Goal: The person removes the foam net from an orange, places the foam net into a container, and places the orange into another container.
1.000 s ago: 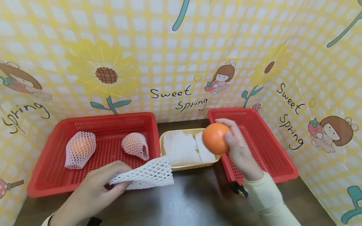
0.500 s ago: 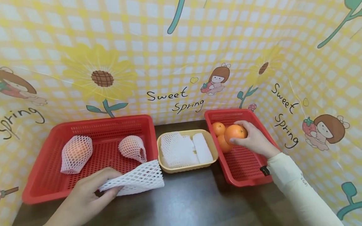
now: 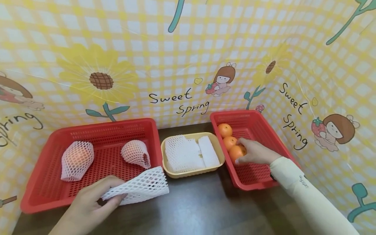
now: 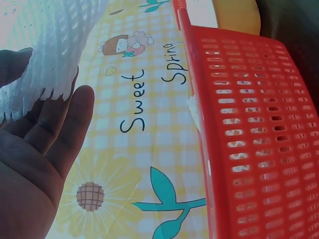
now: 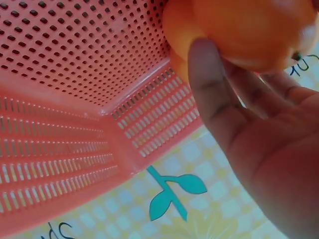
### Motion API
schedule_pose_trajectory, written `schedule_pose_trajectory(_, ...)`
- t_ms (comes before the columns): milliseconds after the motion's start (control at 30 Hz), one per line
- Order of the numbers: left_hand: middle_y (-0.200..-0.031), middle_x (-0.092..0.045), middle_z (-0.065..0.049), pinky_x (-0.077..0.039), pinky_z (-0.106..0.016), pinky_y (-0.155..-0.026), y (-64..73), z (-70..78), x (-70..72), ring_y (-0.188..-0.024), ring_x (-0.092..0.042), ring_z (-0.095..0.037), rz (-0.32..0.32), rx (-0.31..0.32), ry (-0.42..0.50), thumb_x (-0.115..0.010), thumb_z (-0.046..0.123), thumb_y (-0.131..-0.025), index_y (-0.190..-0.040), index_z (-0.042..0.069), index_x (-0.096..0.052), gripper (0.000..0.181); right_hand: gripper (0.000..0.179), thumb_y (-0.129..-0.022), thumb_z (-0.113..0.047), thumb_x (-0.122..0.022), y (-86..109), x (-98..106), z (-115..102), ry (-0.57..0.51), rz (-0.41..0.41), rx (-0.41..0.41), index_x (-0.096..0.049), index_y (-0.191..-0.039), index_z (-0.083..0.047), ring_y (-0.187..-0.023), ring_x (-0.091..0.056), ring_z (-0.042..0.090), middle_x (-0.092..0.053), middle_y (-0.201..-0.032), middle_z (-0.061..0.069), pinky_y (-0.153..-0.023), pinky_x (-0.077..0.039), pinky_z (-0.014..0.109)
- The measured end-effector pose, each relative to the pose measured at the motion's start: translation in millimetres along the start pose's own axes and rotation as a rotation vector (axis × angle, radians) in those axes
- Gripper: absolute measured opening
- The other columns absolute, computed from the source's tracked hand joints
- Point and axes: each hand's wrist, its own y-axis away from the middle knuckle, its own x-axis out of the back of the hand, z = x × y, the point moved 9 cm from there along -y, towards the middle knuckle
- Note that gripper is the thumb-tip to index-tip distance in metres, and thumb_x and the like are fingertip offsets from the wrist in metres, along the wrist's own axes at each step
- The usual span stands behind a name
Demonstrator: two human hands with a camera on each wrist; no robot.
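My left hand pinches a white foam fruit net by one end, over the near edge of the left red basket. The same net sits between thumb and fingers in the left wrist view. In the right red basket my right hand grips an orange with thumb and fingers, close to two other oranges lined up along the left wall. The right wrist view shows the gripped orange near the basket's wall. Two fruits in foam nets lie in the left basket.
Between the red baskets stands a small yellow basket with several folded white foam nets. A dark wooden table carries everything. Yellow checked cloth rises behind and at the sides.
My right hand has carried the orange from above the yellow basket rightward and down into the right basket, beside the others. My left hand keeps its pinch on the foam net.
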Motion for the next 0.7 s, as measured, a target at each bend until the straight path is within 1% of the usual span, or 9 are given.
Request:
schedule_pose_trajectory(67, -0.101, -0.064, 0.013, -0.048, -0.017, -0.071, -0.4, -0.2, -0.9, -0.084, -0.058, -0.002, -0.013, 0.011, -0.002, -0.065, 0.034, -0.099, -0.112, 0.023, -0.065, 0.016, 0.072, -0.075, -0.037, -0.089, -2.4, -5.1, -1.4, 0.009, -0.034, -0.008, -0.054, -0.129, -0.007, -0.095, -0.058, 0.023, -0.063, -0.111, 0.005, -0.085, -0.052, 0.044)
schedule_pose_trajectory(200, -0.102, -0.065, 0.013, -0.048, -0.017, -0.072, -1.3, 0.2, -1.8, -0.084, -0.058, -0.002, -0.013, 0.014, 0.001, -0.064, 0.035, -0.099, -0.111, 0.023, -0.065, 0.017, 0.075, -0.071, -0.034, -0.092, -6.5, -14.8, 0.0, 0.023, -0.093, -0.043, -0.053, -0.130, -0.009, -0.100, -0.057, 0.025, -0.061, -0.113, 0.005, -0.087, -0.053, 0.047)
schedule_pose_trajectory(333, -0.102, -0.065, 0.014, -0.048, -0.017, -0.072, -0.5, 0.2, -2.3, -0.085, -0.058, -0.002, -0.012, 0.012, -0.002, -0.062, 0.038, -0.100, -0.111, 0.023, -0.065, 0.019, 0.070, -0.070, -0.029, -0.093, -14.1, -26.9, 5.4, 0.050, -0.149, -0.059, -0.053, -0.124, -0.012, -0.096, -0.056, 0.023, -0.061, -0.106, 0.003, -0.083, -0.053, 0.042)
schedule_pose_trajectory(467, -0.103, -0.065, 0.014, -0.048, -0.016, -0.073, 0.5, -0.7, -3.4, -0.085, -0.059, -0.003, -0.017, 0.017, -0.001, -0.068, 0.030, -0.098, -0.112, 0.024, -0.065, 0.015, 0.067, -0.070, -0.028, -0.094, -17.9, -35.6, 10.6, 0.062, -0.178, -0.074, -0.051, -0.119, -0.014, -0.091, -0.055, 0.022, -0.059, -0.099, 0.002, -0.079, -0.052, 0.038)
schedule_pose_trajectory(500, -0.102, -0.065, 0.012, -0.047, -0.016, -0.072, 0.4, -0.5, -3.5, -0.084, -0.059, -0.003, -0.012, 0.014, 0.004, -0.072, 0.024, -0.096, -0.111, 0.023, -0.066, 0.017, 0.068, -0.070, -0.028, -0.094, -18.0, -35.8, 10.6, 0.069, -0.174, -0.072, -0.050, -0.119, -0.014, -0.090, -0.056, 0.022, -0.059, -0.099, 0.002, -0.080, -0.052, 0.039)
schedule_pose_trajectory(567, -0.101, -0.065, 0.012, -0.047, -0.017, -0.071, 0.5, -1.1, -3.9, -0.084, -0.058, -0.003, -0.010, 0.015, 0.001, -0.073, 0.022, -0.095, -0.111, 0.023, -0.066, 0.018, 0.069, -0.070, -0.028, -0.094, -17.5, -35.1, 9.1, 0.071, -0.164, -0.065, -0.049, -0.121, -0.014, -0.092, -0.056, 0.022, -0.060, -0.101, 0.003, -0.083, -0.053, 0.041)
schedule_pose_trajectory(633, -0.100, -0.065, 0.012, -0.047, -0.016, -0.069, 0.5, -1.8, -4.5, -0.083, -0.058, -0.002, -0.006, 0.015, 0.000, -0.075, 0.019, -0.094, -0.111, 0.023, -0.065, 0.020, 0.071, -0.070, -0.028, -0.094, -16.0, -34.1, 6.9, 0.067, -0.159, -0.062, -0.047, -0.121, -0.013, -0.095, -0.056, 0.023, -0.059, -0.104, 0.003, -0.086, -0.053, 0.043)
schedule_pose_trajectory(700, -0.099, -0.064, 0.011, -0.046, -0.016, -0.067, 0.8, -2.0, -5.7, -0.082, -0.057, -0.003, 0.001, 0.008, 0.001, -0.079, 0.007, -0.088, -0.111, 0.021, -0.066, 0.030, 0.072, -0.070, -0.029, -0.094, -14.5, -33.0, 4.4, 0.068, -0.160, -0.059, -0.046, -0.121, -0.013, -0.098, -0.056, 0.023, -0.058, -0.105, 0.003, -0.089, -0.052, 0.045)
